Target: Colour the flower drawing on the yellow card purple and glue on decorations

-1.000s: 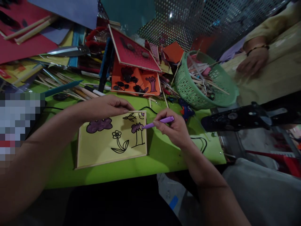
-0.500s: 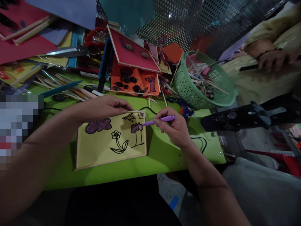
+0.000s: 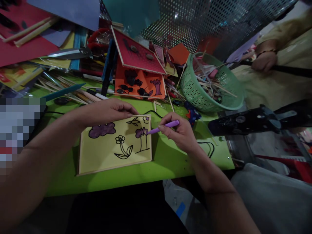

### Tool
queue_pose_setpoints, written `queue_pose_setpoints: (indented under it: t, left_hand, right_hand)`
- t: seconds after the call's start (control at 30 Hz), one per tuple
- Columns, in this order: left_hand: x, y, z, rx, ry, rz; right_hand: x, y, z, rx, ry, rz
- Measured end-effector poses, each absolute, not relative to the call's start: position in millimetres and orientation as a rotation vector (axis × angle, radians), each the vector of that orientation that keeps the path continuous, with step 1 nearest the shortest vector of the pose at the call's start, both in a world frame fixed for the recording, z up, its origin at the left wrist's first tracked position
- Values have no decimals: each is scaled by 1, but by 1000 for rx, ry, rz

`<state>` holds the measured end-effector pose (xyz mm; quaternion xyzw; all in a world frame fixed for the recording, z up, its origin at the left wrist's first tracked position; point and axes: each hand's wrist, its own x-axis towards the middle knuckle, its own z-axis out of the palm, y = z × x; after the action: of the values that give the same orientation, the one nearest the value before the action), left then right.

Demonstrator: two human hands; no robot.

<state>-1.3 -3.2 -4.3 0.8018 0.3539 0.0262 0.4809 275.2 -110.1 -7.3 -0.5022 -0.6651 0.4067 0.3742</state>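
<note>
A yellow sheet (image 3: 97,156) edged with thin wooden sticks lies on the green table. It bears black line drawings of a flower, a tree and a bird, with a cloud coloured purple. My right hand (image 3: 179,133) pinches a purple marker (image 3: 170,123), its tip at the right side of the tree's crown, which is mostly purple. My left hand (image 3: 119,109) rests along the sheet's top edge, fingers stretched out and holding nothing.
Behind the sheet stand a red panel (image 3: 138,52) and an orange drawing (image 3: 146,83). A green basket (image 3: 195,81) of scraps is at right, beside a blue glue gun (image 3: 193,113). A knife (image 3: 70,53), sticks and markers clutter the left. Another person's hand (image 3: 264,61) grips a dark bar.
The marker tip has shifted slightly right and down on the tree's crown, and a little more of it is purple. The other person's hand has moved left. My left hand stays put.
</note>
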Motion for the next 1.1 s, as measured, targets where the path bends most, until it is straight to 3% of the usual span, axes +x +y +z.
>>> queue_pose_setpoints:
  t: [1.1]
  left_hand:
    - [0, 0, -10, 1965, 893, 28]
  right_hand:
    - [273, -110, -8, -1270, -1656, 1079]
